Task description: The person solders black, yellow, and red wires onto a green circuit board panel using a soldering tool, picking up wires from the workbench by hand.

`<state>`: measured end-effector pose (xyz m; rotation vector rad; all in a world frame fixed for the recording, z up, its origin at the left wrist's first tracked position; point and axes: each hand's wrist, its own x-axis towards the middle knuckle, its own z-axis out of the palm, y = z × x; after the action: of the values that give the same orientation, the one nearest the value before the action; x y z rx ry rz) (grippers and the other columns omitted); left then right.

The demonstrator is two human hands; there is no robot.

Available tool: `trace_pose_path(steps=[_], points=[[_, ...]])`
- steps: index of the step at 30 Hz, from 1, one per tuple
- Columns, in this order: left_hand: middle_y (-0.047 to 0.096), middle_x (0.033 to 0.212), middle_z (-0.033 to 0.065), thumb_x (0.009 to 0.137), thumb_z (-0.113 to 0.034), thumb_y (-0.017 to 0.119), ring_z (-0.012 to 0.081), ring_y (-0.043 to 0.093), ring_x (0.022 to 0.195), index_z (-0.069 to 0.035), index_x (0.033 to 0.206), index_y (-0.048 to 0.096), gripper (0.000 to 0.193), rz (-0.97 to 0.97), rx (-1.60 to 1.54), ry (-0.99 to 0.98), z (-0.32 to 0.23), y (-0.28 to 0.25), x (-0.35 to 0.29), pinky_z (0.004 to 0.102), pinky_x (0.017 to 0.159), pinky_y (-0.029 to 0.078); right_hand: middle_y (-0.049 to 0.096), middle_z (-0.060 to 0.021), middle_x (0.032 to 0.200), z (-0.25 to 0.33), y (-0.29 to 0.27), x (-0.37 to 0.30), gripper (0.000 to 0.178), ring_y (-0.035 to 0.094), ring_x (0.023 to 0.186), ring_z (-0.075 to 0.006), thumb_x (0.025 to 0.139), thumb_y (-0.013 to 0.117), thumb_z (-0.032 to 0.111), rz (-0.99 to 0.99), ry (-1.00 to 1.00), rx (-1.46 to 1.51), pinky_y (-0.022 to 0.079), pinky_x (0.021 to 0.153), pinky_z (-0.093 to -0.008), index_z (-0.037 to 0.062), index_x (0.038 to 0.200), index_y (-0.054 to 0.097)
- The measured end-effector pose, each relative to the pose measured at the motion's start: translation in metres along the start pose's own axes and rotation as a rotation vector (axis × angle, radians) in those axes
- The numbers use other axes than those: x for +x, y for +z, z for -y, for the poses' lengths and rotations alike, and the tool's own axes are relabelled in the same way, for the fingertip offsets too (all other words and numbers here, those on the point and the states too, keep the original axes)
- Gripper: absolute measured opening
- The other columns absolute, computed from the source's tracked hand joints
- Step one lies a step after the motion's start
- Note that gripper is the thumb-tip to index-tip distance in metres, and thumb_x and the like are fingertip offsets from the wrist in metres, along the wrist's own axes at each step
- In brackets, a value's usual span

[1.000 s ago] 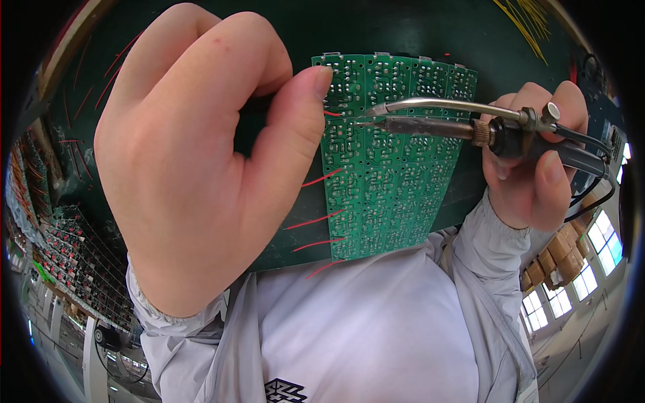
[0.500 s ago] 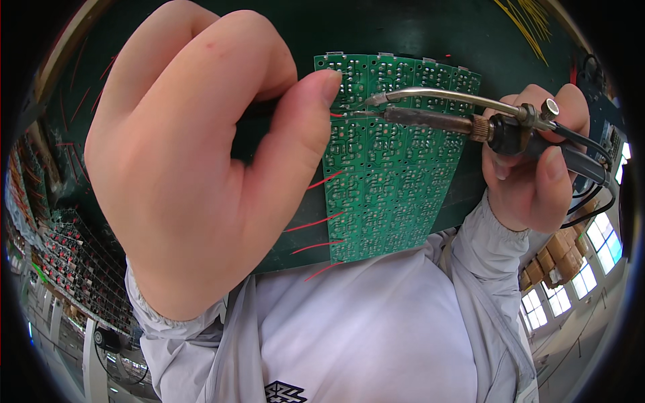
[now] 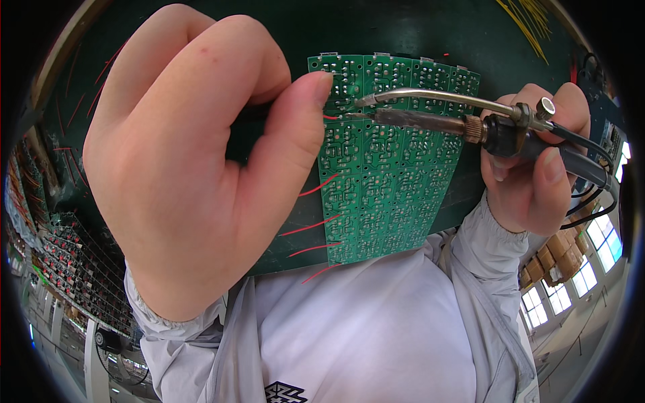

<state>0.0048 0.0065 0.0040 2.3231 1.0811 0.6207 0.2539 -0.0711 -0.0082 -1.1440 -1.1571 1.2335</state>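
Observation:
A green circuit board panel (image 3: 386, 181) lies on the dark green work surface, its solder joints facing up. My left hand (image 3: 188, 154) is closed in a pinch at the panel's upper left edge. From behind its thumb the end of a red wire (image 3: 330, 117) reaches a joint there; the fingertips are partly hidden. My right hand (image 3: 531, 181) grips a soldering iron (image 3: 423, 120) with a curved metal solder-feed tube (image 3: 437, 95) clamped above it. The iron's tip meets the board beside the wire end. Below, several red wires (image 3: 312, 227) stick out from the panel's left edge.
Loose red wires (image 3: 74, 107) lie on the left of the work surface (image 3: 282, 258), and yellow wires (image 3: 527, 27) at the far right. Black cables (image 3: 594, 201) trail from the iron. At left stands a stack of boards with red parts (image 3: 80, 269).
The panel has shifted slightly left at its upper edge, along with the red wires. My left hand and the iron's tip have moved slightly left too.

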Motion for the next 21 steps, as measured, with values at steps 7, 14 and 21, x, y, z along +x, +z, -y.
trace_pose_path(steps=[7, 14, 21], points=[[0.049, 0.072, 0.0045, 0.083, -0.003, 0.073, 0.0146, 0.046, 0.062, 0.001, 0.076, 0.055, 0.019, 0.006, 0.003, 0.001, 0.001, -0.003, -0.002, 0.0263, 0.055, 0.036, 0.054, -0.0113, 0.081, 0.001, 0.004, -0.001, 0.024, 0.046, 0.058, -0.0102, 0.090, 0.062, 0.022, -0.015, -0.007, 0.004, 0.040, 0.052, -0.0207, 0.0085, 0.099, 0.045], [0.050, 0.072, 0.0046, 0.083, -0.002, 0.073, 0.0145, 0.046, 0.062, 0.001, 0.076, 0.056, 0.019, 0.015, -0.003, -0.020, -0.002, -0.007, -0.001, 0.0261, 0.054, 0.036, 0.054, -0.0106, 0.081, 0.006, 0.004, -0.001, 0.024, 0.046, 0.059, -0.0100, 0.089, 0.063, 0.023, -0.007, 0.014, -0.013, 0.040, 0.052, -0.0205, 0.0097, 0.099, 0.045], [0.050, 0.072, 0.0045, 0.083, -0.002, 0.073, 0.0145, 0.047, 0.062, 0.001, 0.076, 0.056, 0.019, 0.013, 0.001, 0.008, 0.002, -0.004, -0.002, 0.0263, 0.054, 0.036, 0.052, -0.0095, 0.080, 0.005, 0.005, 0.000, 0.027, 0.046, 0.057, -0.0110, 0.087, 0.064, 0.024, -0.011, 0.036, -0.030, 0.039, 0.050, -0.0214, 0.0107, 0.095, 0.042]])
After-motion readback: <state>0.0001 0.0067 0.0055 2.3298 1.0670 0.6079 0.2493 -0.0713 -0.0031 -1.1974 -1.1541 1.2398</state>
